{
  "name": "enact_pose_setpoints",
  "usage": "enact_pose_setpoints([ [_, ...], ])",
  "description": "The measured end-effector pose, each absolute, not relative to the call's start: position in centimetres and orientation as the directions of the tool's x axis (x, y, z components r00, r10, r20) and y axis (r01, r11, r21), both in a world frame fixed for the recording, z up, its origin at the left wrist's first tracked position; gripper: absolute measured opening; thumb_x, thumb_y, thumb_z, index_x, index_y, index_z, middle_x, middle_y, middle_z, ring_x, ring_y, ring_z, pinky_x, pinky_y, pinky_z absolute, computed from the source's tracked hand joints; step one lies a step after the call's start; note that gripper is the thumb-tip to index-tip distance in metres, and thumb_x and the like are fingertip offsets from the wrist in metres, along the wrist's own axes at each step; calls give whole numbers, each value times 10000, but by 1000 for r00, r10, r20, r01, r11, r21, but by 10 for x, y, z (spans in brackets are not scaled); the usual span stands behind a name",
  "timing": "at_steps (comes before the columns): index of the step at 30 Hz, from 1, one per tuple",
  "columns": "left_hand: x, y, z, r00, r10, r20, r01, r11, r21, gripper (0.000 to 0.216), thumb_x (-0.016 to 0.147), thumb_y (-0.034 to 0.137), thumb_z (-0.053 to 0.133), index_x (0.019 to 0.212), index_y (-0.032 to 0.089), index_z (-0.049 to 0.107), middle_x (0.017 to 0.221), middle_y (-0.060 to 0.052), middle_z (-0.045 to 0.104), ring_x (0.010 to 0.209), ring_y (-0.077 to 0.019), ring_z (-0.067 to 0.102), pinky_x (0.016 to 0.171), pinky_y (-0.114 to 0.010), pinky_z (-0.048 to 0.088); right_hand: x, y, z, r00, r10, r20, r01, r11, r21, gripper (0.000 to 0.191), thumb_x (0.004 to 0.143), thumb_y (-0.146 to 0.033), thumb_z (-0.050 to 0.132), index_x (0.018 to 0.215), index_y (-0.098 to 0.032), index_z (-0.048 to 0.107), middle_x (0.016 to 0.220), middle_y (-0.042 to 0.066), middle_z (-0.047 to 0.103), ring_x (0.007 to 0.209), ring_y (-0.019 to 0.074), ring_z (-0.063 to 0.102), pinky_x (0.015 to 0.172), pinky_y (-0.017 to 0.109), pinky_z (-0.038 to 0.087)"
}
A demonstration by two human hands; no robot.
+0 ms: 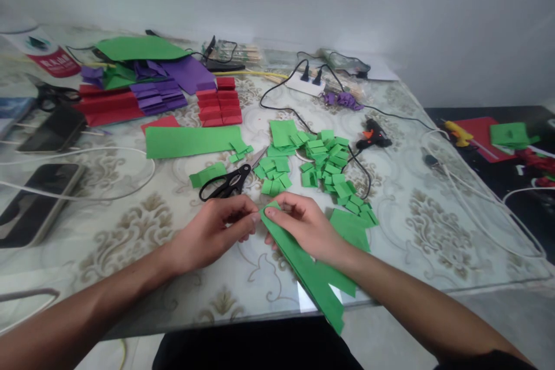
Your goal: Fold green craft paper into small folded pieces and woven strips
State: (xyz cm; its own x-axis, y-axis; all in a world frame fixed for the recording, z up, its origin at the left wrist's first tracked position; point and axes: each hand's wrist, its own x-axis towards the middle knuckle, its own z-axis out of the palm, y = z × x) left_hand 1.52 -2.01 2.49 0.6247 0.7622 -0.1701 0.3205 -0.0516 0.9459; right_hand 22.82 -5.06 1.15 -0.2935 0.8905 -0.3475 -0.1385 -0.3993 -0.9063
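Both of my hands meet at the near middle of the table over a long green paper strip (309, 277). My left hand (213, 232) pinches the strip's top end with its fingers closed. My right hand (303, 224) grips the same end from the right, fingers curled on the paper. The strip runs down and to the right past the table's front edge. Black scissors (226, 184) lie shut just beyond my left hand. A heap of small folded green pieces (321, 165) lies beyond my right hand.
A wide green sheet (191, 141), red stacks (219, 103) and purple stacks (158, 95) lie farther back. A black glue gun (373, 136) and a power strip (306, 84) with cables sit to the right. Two phones (37, 208) rest at the left.
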Motion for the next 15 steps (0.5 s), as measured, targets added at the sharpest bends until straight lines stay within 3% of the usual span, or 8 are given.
enact_pose_setpoints([
  [6, 14, -19, 26, 599, 792, -118, 291, -79, 953, 287, 1047, 355, 543, 864, 166, 657, 716, 16, 606, 673, -127, 546, 631, -246, 435, 229, -51, 10, -471, 772, -427, -201, -566, -800, 428, 949, -570, 691, 901, -145, 707, 792, 57, 759, 543, 145, 712, 461, 234, 561],
  [15, 15, -20, 28, 595, 793, -132, 268, -41, 962, 273, 1035, 330, 547, 872, 156, 680, 731, -1, 633, 667, -129, 556, 617, -247, 434, 233, -49, 10, -523, 777, -352, -171, -500, -849, 407, 977, -512, 680, 861, -129, 754, 769, 44, 743, 489, 69, 530, 448, 211, 417],
])
